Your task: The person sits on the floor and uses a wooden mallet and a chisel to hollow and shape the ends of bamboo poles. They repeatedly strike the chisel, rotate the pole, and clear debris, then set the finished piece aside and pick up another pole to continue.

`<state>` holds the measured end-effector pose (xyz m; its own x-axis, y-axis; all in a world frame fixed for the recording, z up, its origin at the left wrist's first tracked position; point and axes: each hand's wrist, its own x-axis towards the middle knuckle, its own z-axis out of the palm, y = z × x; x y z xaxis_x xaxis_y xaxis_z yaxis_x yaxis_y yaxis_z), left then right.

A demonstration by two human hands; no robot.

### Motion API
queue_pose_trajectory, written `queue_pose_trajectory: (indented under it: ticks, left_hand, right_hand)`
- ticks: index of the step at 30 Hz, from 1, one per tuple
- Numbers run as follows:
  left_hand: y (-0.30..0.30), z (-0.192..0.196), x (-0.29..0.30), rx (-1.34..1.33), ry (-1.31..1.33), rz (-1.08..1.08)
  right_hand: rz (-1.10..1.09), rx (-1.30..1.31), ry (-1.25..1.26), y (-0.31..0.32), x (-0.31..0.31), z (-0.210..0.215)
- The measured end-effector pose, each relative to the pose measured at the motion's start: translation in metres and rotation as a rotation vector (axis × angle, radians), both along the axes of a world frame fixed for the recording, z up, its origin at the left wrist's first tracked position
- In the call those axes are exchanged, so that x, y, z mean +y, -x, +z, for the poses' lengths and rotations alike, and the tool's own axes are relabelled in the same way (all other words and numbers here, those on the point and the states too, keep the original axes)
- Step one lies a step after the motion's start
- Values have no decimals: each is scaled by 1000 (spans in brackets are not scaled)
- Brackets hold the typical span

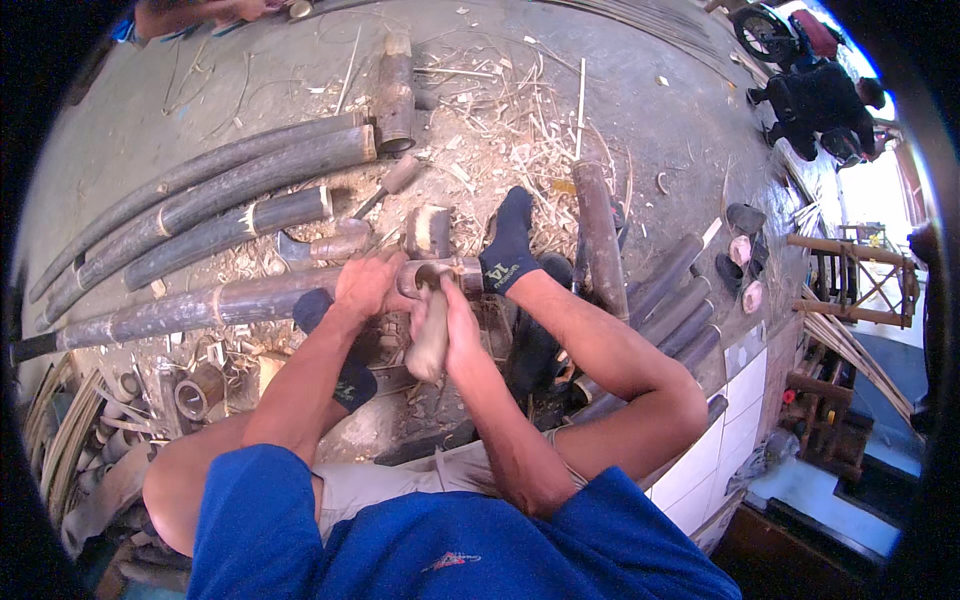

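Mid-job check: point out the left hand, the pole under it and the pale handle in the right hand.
Left hand (366, 284): head view, back of the hand.
Pole (250, 301): head view, side wall, mid-length.
Handle (430, 343): head view, middle of its shaft.

Far right, a motorcycle (778, 40) stands near a person in dark clothes (815, 100), with a wooden frame (852, 250) nearer, white tiles (740, 392) at the near right, and thin pale strips (75, 430) at the near left.
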<state>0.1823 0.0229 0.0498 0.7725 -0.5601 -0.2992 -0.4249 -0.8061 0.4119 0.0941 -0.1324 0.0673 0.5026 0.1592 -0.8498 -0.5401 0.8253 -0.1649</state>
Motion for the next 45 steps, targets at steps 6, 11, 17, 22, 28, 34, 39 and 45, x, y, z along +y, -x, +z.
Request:
queue_pose_trajectory:
  ticks: [6, 11, 17, 22, 28, 34, 39, 45]
  left_hand:
    - [9, -2, -1, -42, -1, 37]
    - [-4, 22, -12, 16, 472, 222]
    - [-47, 91, -63, 300, 860, 12]
    - [-69, 114, -79, 453, 936, 314]
    - [-55, 78, -86, 843, 859, 572]
    - [-56, 44, -97, 781, 621, 571]
    - [-61, 17, -84, 547, 572, 582]
    - [-23, 4, -64, 434, 812, 876]
  right_hand:
    - [633, -284, 683, 72, -51, 55]
    - [1200, -623, 1100, 26, -89, 92]
    - [1115, -610, 520, -93, -125, 153]
    - [502, -745, 314, -131, -130, 170]
    - [317, -625, 1173, -118, -72, 85]
    - [-269, -529, 847, -147, -45, 29]
    - [-190, -507, 838, -159, -28, 8]
    - [202, -716, 729, -163, 4, 24]
